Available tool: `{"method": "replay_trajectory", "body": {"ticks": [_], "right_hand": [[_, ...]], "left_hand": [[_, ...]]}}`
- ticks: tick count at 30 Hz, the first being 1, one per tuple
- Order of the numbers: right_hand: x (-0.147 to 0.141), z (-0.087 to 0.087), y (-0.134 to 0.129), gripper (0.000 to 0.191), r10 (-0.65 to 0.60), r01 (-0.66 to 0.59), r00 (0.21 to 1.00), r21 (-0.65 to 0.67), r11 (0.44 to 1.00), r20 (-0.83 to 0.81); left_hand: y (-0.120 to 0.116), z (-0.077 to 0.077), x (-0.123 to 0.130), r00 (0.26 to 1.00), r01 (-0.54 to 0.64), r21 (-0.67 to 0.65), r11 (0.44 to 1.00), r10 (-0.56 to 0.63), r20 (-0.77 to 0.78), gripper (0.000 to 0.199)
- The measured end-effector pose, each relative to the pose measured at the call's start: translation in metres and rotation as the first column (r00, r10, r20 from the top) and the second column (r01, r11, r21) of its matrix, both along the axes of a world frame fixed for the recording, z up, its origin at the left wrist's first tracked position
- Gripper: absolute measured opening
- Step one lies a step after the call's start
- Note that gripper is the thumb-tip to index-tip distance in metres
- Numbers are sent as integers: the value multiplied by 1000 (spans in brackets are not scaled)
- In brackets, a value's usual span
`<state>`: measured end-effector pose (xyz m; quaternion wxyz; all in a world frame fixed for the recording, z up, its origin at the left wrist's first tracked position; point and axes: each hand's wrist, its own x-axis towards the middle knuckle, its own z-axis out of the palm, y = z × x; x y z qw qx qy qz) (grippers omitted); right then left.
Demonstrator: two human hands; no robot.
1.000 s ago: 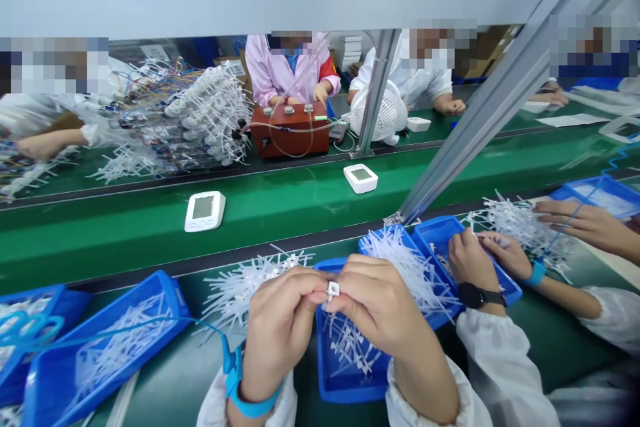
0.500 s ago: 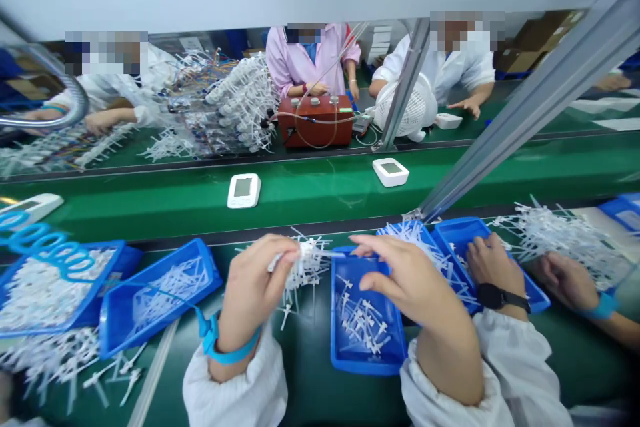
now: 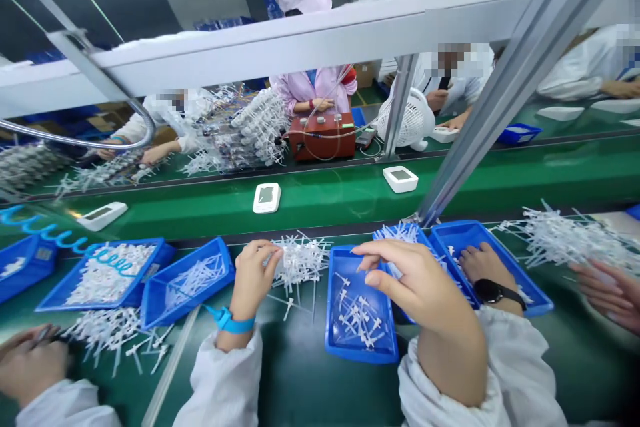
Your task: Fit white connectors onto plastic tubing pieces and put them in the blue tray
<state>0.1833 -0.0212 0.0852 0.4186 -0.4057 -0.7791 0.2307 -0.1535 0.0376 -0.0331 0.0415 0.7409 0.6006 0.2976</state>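
Note:
My left hand point(image 3: 256, 273), with a blue wrist strap point(image 3: 234, 322), has thumb and fingertips pressed together beside a pile of thin clear tubes with white connectors point(image 3: 303, 260). Whatever it pinches cannot be told apart from the pile behind. My right hand point(image 3: 407, 273) hovers above the right side of a blue tray point(image 3: 327, 320), its thumb apart from the bent fingers and nothing visible between them. Inside that tray lie several white connectors joined to short tubes point(image 3: 363, 320). A second blue tray with clear tubes point(image 3: 400, 232) is partly hidden behind my right hand.
A co-worker's hand with a black watch point(image 3: 483, 270) reaches into a blue tray point(image 3: 537, 300) on my right. More blue trays of connectors point(image 3: 107, 273) and tubes point(image 3: 197, 280) stand left. White display devices point(image 3: 267, 197) rest on the green belt point(image 3: 325, 190). A metal post point(image 3: 480, 113) slants across the right.
The view has tilted upward. A thin tube showed between my hands before and is no longer visible there. My hands are farther apart. A co-worker's hands have appeared at lower left.

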Motion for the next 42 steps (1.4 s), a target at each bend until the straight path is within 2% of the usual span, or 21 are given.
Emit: {"method": "replay_trajectory", "body": {"ticks": [4,8,10,12,14,16,18,20,22,25,29,32,37,42], "right_hand": [[5,4,-6,50,-4,5,1000,27,1000,-27],[8,2,-12,46,-32,36,997,56,998,-64],[22,-9,-10,44,-53,60,994,78,995,-95],[48,-24,-3,50,-80,98,987,127,987,-138],[81,-40,7,67,-103,133,979,161,978,-178],[106,-50,16,82,-113,149,973,173,974,-202],[113,-53,19,83,-110,146,973,171,974,-202],[100,-49,14,70,-98,127,979,159,979,-179],[75,-40,4,49,-85,107,985,143,984,-150],[42,-21,-11,35,-71,87,990,126,988,-123],[22,0,-16,32,-30,50,989,136,989,-147],[18,4,-13,29,-10,35,984,138,990,-178],[15,0,-15,24,-7,32,978,118,992,-209],[16,3,-17,22,-38,62,976,107,992,-215]], "left_hand": [[7,1,-1,997,-55,-47,997,53,-59,27],[-5,12,1,995,-78,-16,997,77,-66,31],[-13,22,3,997,-69,26,997,70,-24,42],[-17,31,6,996,-74,58,996,71,56,64],[-14,37,10,999,-27,21,999,26,39,76],[-2,37,13,992,82,-87,993,-90,-93,71],[13,32,16,950,182,-210,961,-227,-216,64],[23,21,17,917,230,-293,928,-307,-253,62],[22,8,16,896,251,-342,906,-351,-272,65],[4,-12,15,894,227,-335,914,-333,-301,60],[-25,-30,16,905,184,-280,942,-273,-327,54],[-37,-34,15,903,194,-251,948,-273,-332,56],[-42,-30,3,908,186,-251,950,-264,-326,42],[-44,-32,-6,915,125,-272,954,-217,-339,61]]}}
